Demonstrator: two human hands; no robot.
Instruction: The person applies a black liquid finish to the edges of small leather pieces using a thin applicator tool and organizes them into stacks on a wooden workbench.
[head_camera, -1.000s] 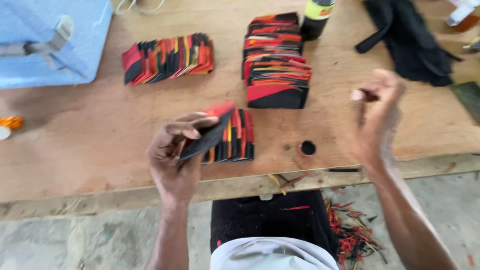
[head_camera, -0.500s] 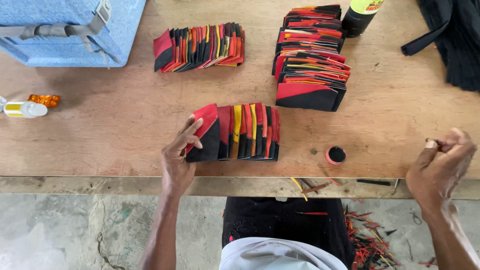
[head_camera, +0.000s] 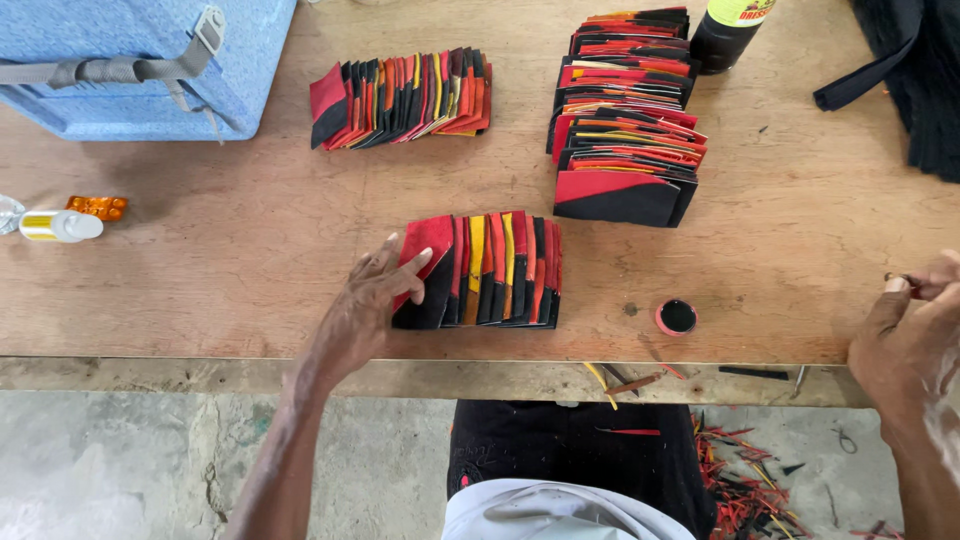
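Nearest the camera, scraps and trimmings (head_camera: 740, 480) in red, yellow and black lie on the floor below the right hand, beside the person's dark lap. Above that runs the front edge of the wooden table (head_camera: 240, 280).

The left hand (head_camera: 370, 310) rests palm down on the table, its fingers (head_camera: 415, 265) spread apart and lying flat on the left end of a fanned row of red, black and yellow pieces (head_camera: 495, 270); the row stretches away to the right of those fingers. The right hand (head_camera: 905, 335) is at the table's front edge, well to the right of the row, with its fingers (head_camera: 900, 285) pinched together on a small thin object whose kind is too small to tell. Between the two hands, just right of the row, sits a small round red cap with black inside (head_camera: 677, 317).

Beyond the left fingers lies a second fanned row (head_camera: 400, 100), and farther right a taller stack of the same pieces (head_camera: 625, 120). Far left are a small white bottle (head_camera: 58, 226) and an orange blister pack (head_camera: 97, 207). At the far edge stand a blue cooler box (head_camera: 130, 60), a dark bottle (head_camera: 725, 35) and a black cloth (head_camera: 910, 70).
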